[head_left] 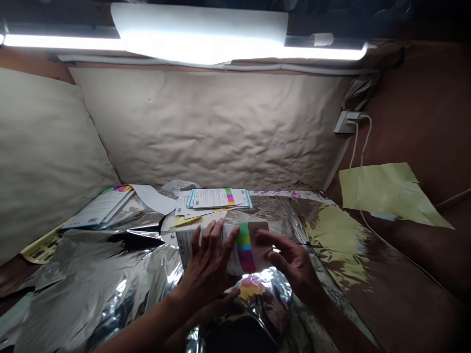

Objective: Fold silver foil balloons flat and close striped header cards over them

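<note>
- While the left hand [208,264] lies with its fingers spread across the leaflet [209,240], it is pressing down on the sheet rather than pinching it; no thumb grip shows.
- The right hand [294,262] is open, with its fingers spread and curved at the leaflet's right end. Whether they touch it, I cannot tell.
- The leaflet sits between the hands, tilted, above the foil. Its green, yellow and pink band [246,247] runs across it near the right end, just beside the left fingertips.
- Crumpled silver foil [91,289] spreads under and around the hands, with a yellow patch [336,240] showing on its right side.
- Beyond the leaflet, a stack of leaflets [217,198] lies on the foil, and a white sheet [152,197] lies to its left.
- Further left lies a booklet [99,207], tilted against the foil.
- On the brown board at right lies a yellow sheet [386,193], with a white cable [355,152] running down from a wall socket [346,122].
- Tan paper [206,122] covers the back wall, under a lit tube [62,41].
</note>
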`<control>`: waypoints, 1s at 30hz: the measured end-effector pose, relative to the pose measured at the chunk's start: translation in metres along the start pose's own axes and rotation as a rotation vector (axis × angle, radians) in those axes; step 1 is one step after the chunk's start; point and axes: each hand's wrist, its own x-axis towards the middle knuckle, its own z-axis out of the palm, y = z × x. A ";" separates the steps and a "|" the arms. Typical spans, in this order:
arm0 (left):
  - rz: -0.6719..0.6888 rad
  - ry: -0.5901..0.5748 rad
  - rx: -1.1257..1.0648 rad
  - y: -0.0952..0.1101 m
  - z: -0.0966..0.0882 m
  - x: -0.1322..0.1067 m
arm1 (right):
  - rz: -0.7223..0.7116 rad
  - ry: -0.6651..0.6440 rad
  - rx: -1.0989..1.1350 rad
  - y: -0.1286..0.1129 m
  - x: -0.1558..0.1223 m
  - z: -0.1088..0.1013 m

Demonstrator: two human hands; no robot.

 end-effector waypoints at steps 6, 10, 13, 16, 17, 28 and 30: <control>-0.088 0.184 0.037 0.016 -0.015 0.000 | -0.031 0.158 0.117 0.001 -0.002 0.016; -0.152 0.114 0.017 0.014 -0.025 0.004 | 0.124 -0.008 0.463 -0.003 -0.003 0.025; -0.166 0.100 -0.040 0.006 -0.036 0.008 | 0.139 -0.042 0.464 -0.009 -0.002 0.024; -0.155 0.051 -0.307 -0.002 -0.048 0.010 | 0.172 0.045 0.419 -0.013 0.002 0.017; -0.191 -0.007 -0.436 -0.004 -0.052 0.011 | 0.195 0.049 0.441 -0.014 0.004 0.013; -0.730 -0.588 -1.761 -0.011 0.003 0.006 | 0.285 -0.259 0.147 0.004 0.005 0.010; -0.738 -0.594 -1.713 -0.016 0.011 0.004 | 0.290 -0.293 0.079 0.011 0.004 0.013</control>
